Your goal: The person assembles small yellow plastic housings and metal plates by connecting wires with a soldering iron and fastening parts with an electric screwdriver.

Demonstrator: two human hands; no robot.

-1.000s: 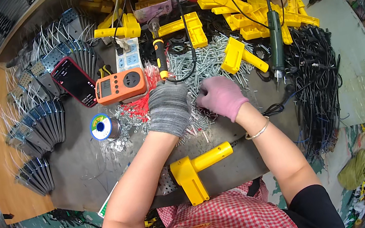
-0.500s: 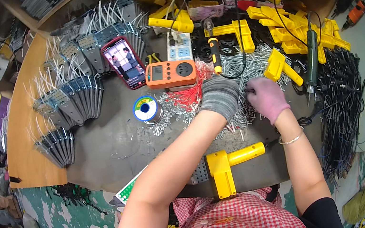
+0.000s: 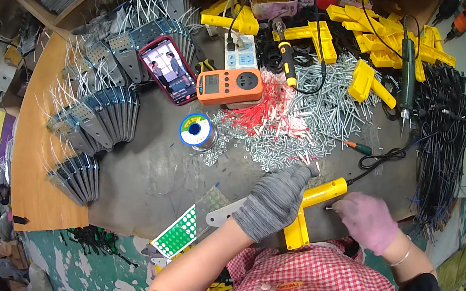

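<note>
My left hand (image 3: 276,201), in a grey knitted glove, is over the body of a yellow T-shaped plastic handle (image 3: 322,193) near the table's front edge. Its fingers are closed; what they hold, if anything, is hidden. A grey metal plate (image 3: 224,214) sticks out to the left from under this hand. To the right of the handle's stem, my right hand (image 3: 370,220), in a pink glove, pinches a small screw (image 3: 330,208) between thumb and fingertips. A black cord (image 3: 375,163) leaves the handle's right end.
Beyond my hands spreads a pile of screws (image 3: 332,110), with red-and-white wires (image 3: 267,109) beside it. Around stand a solder spool (image 3: 196,132), an orange meter (image 3: 229,87), a phone (image 3: 168,70), metal plates (image 3: 99,118), yellow housings (image 3: 362,31), a green power tool (image 3: 406,79) and black cables (image 3: 441,135).
Both hands have drawn back from the screw pile toward me. The left has come down over the yellow handle, and the right has moved beside it with a small screw.
</note>
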